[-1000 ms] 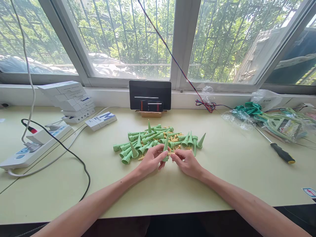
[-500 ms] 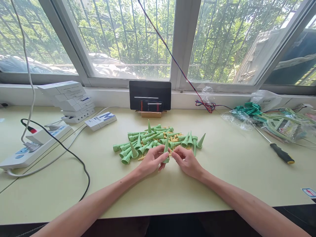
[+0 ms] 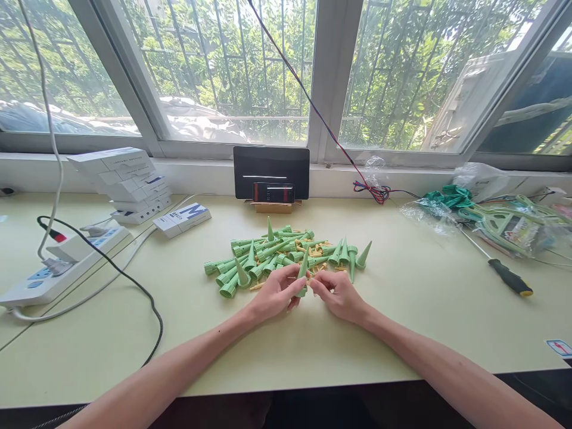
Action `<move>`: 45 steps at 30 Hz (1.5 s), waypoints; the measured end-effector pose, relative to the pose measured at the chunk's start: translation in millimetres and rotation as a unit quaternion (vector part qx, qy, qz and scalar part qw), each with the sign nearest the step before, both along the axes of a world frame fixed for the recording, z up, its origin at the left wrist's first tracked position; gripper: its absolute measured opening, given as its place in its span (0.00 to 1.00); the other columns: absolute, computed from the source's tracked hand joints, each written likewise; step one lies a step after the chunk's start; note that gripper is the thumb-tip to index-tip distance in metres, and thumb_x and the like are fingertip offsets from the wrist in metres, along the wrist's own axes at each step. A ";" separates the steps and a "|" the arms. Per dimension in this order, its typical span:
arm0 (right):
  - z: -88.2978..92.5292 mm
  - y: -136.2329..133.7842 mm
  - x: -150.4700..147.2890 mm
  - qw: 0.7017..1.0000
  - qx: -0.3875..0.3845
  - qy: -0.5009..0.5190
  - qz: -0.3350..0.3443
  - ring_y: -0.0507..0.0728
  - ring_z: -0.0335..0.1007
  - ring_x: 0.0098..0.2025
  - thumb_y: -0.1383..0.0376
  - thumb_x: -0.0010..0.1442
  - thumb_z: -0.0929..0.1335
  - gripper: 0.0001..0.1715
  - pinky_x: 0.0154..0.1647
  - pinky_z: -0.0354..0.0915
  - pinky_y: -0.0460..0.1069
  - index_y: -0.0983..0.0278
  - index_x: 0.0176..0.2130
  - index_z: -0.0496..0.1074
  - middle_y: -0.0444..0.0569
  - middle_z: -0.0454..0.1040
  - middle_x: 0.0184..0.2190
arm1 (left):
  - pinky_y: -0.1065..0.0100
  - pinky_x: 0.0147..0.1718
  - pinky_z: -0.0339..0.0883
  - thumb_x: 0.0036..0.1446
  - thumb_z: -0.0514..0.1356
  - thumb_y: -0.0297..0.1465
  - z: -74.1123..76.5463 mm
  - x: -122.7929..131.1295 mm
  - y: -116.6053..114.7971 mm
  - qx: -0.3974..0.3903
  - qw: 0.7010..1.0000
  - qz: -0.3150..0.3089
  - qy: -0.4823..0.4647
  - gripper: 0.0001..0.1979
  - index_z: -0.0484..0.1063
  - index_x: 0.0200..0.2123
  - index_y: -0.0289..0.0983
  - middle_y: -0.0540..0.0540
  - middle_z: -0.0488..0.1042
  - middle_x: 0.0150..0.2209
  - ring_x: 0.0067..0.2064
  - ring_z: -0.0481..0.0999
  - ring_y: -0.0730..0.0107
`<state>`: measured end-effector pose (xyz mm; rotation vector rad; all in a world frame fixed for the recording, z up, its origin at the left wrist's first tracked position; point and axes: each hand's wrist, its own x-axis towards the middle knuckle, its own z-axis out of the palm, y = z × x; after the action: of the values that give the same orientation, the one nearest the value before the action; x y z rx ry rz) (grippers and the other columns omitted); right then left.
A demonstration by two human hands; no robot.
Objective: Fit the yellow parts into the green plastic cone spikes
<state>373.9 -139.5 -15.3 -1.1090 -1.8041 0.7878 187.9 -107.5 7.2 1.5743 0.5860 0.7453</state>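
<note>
My left hand (image 3: 279,291) is closed round a green plant watering spike (image 3: 304,265), a plastic cone held upright with its tip pointing up. Close against the spike's right side, my right hand (image 3: 338,293) has its thumb and fingertips pinched together. Whatever sits in that pinch is too small and covered to make out. Just beyond both hands lies a loose pile of similar green spikes (image 3: 229,288), some standing on their wide ends and others on their sides. Small yellow plastic pieces (image 3: 257,286) are scattered among them.
Behind the pile, a phone (image 3: 273,192) leans on a black tablet (image 3: 271,161). White boxes (image 3: 129,179) and a power strip (image 3: 40,277) with cables occupy the left. A screwdriver (image 3: 509,277) and plastic bags (image 3: 482,179) lie right. The table's front edge runs beneath my forearms.
The spike in my left hand has tilted slightly, its tip shifting right. My right hand has moved a touch left and down, still pinched. The pile looks the same.
</note>
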 end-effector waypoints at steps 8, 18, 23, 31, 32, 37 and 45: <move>1.1 -1.6 -0.9 1.000 0.006 -0.013 0.007 0.49 0.48 0.21 0.55 0.66 0.61 0.24 0.23 0.49 0.46 0.63 0.22 0.60 0.40 0.55 0.18 | 0.75 0.17 0.62 0.62 0.57 0.40 1.1 0.3 -0.4 0.004 1.000 0.002 -0.003 0.14 0.71 0.37 0.34 0.49 0.69 0.29 0.22 0.64 0.78; -2.5 0.3 0.0 1.000 0.004 -0.026 -0.002 0.49 0.51 0.19 0.51 0.68 0.57 0.32 0.24 0.52 0.45 0.64 0.19 0.64 0.40 0.57 0.15 | 0.74 0.18 0.63 0.63 0.57 0.39 0.3 -1.5 0.7 0.027 1.000 -0.005 0.013 0.14 0.71 0.42 0.34 0.48 0.69 0.29 0.22 0.66 0.77; -1.4 0.6 0.0 1.000 -0.014 -0.005 -0.014 0.49 0.52 0.20 0.51 0.68 0.58 0.29 0.24 0.52 0.46 0.64 0.24 0.67 0.40 0.57 0.16 | 0.74 0.17 0.63 0.64 0.56 0.39 0.5 -1.2 1.2 0.017 1.000 -0.002 0.011 0.13 0.69 0.41 0.34 0.49 0.68 0.30 0.22 0.67 0.78; 5.7 -2.1 -1.3 0.999 -0.005 0.047 -0.004 0.51 0.57 0.24 0.56 0.65 0.65 0.12 0.24 0.55 0.46 0.63 0.37 0.68 0.41 0.63 0.23 | 0.74 0.17 0.63 0.63 0.57 0.39 7.1 0.5 -0.4 0.012 0.999 0.040 -0.005 0.13 0.67 0.37 0.34 0.51 0.66 0.28 0.20 0.66 0.79; 5.5 -2.1 -1.3 0.999 -0.004 0.047 -0.004 0.51 0.57 0.24 0.57 0.65 0.64 0.12 0.24 0.55 0.46 0.63 0.37 0.68 0.42 0.64 0.23 | 0.74 0.16 0.63 0.63 0.57 0.39 7.0 0.6 -0.3 0.011 0.999 0.038 -0.005 0.13 0.67 0.38 0.34 0.51 0.65 0.28 0.21 0.66 0.79; 4.0 -2.3 -0.5 0.999 -0.007 0.048 0.000 0.50 0.57 0.23 0.57 0.66 0.64 0.13 0.24 0.55 0.46 0.64 0.35 0.68 0.42 0.64 0.22 | 0.74 0.16 0.63 0.62 0.57 0.40 4.5 0.8 1.1 0.009 1.000 0.030 -0.005 0.13 0.67 0.38 0.34 0.51 0.65 0.29 0.21 0.66 0.78; 1.9 -1.3 0.3 0.999 -0.008 0.042 0.006 0.49 0.55 0.20 0.57 0.67 0.62 0.18 0.22 0.54 0.45 0.64 0.28 0.66 0.40 0.62 0.17 | 0.75 0.16 0.62 0.63 0.57 0.40 2.8 -0.9 0.1 0.008 1.000 0.015 0.007 0.13 0.67 0.40 0.35 0.51 0.66 0.30 0.21 0.66 0.79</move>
<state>374.2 -140.7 -13.5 -1.0599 -1.7383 0.8468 187.0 -107.4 9.9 1.5891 0.6178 0.7629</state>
